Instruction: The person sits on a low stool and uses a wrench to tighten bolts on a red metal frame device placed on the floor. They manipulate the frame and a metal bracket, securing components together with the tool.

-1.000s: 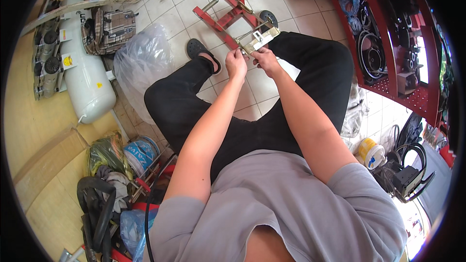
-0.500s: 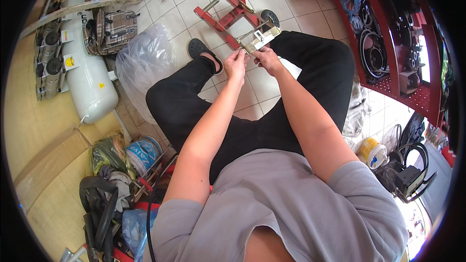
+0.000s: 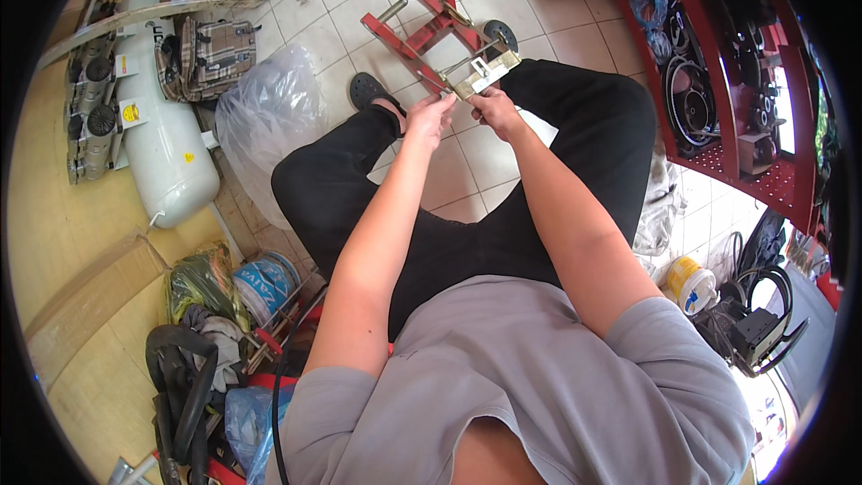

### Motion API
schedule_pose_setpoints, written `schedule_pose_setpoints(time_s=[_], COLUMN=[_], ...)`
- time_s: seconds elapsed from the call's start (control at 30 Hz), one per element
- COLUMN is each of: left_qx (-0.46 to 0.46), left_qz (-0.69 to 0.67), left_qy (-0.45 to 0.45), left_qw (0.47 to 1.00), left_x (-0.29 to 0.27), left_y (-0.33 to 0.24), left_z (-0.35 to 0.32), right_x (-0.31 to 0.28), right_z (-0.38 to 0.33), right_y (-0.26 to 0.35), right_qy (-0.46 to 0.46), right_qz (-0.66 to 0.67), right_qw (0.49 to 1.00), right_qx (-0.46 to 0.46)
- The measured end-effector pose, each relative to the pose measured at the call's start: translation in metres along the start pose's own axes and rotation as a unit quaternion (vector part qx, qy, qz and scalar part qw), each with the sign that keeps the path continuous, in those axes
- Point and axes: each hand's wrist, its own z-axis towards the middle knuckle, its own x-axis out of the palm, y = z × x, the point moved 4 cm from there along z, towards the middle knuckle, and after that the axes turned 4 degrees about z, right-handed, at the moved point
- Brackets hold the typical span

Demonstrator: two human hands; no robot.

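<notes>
A red metal frame (image 3: 417,39) with a spring-like bar across its far end stands on the floor between my feet. Across its near end sits a pale metal plate (image 3: 486,74) with a slot cut in it. My right hand (image 3: 496,113) is closed at the plate's near edge, its fingers curled against the frame. At the frame's near left corner is my left hand (image 3: 431,120), thumb and fingers brought together; whatever they pinch is too small to make out.
On the left are a white tank (image 3: 171,139), a checked bag (image 3: 212,58) and a clear plastic bag (image 3: 272,103). A red shelving unit (image 3: 729,81) with cables stands to the right. Lower down are a blue-and-white bucket (image 3: 267,287) and a yellow-and-white tub (image 3: 690,285).
My left hand has shifted slightly down and left, and its wrist has turned. The right hand and the red frame stay nearly in place.
</notes>
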Motion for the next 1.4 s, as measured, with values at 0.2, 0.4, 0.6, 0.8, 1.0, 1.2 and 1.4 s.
schedule_pose_setpoints(time_s=[0.2, 0.4, 0.6, 0.8, 1.0, 1.2, 1.4], left_qx=[0.058, 0.244, 0.313, 0.188, 0.062, 0.01, 0.0], left_qz=[0.112, 0.394, 0.265, -0.033, -0.213, -0.057, 0.004], left_qy=[0.014, -0.101, -0.124, -0.098, -0.076, -0.149, -0.114], left_qw=[0.992, 0.881, 0.904, 0.977, 0.972, 0.987, 0.993], left_x=[-0.002, 0.017, 0.023, 0.03, 0.055, 0.045, 0.029], left_y=[-0.02, -0.029, -0.024, 0.005, 0.026, 0.018, 0.008], left_z=[-0.004, -0.029, -0.038, -0.024, -0.017, -0.027, -0.022], right_x=[0.0, -0.003, -0.002, 0.001, -0.005, -0.004, 0.0], right_z=[0.0, -0.003, -0.004, 0.0, 0.01, 0.001, -0.002], right_y=[0.003, 0.005, 0.01, -0.002, -0.01, -0.003, 0.001], right_qy=[-0.001, -0.017, -0.019, 0.005, -0.019, -0.009, -0.003], right_qz=[-0.014, -0.083, -0.067, -0.004, -0.017, -0.021, -0.033], right_qw=[1.0, 0.996, 0.997, 1.0, 0.999, 1.0, 0.999], right_qx=[-0.017, -0.007, -0.022, -0.017, -0.034, -0.003, 0.001])
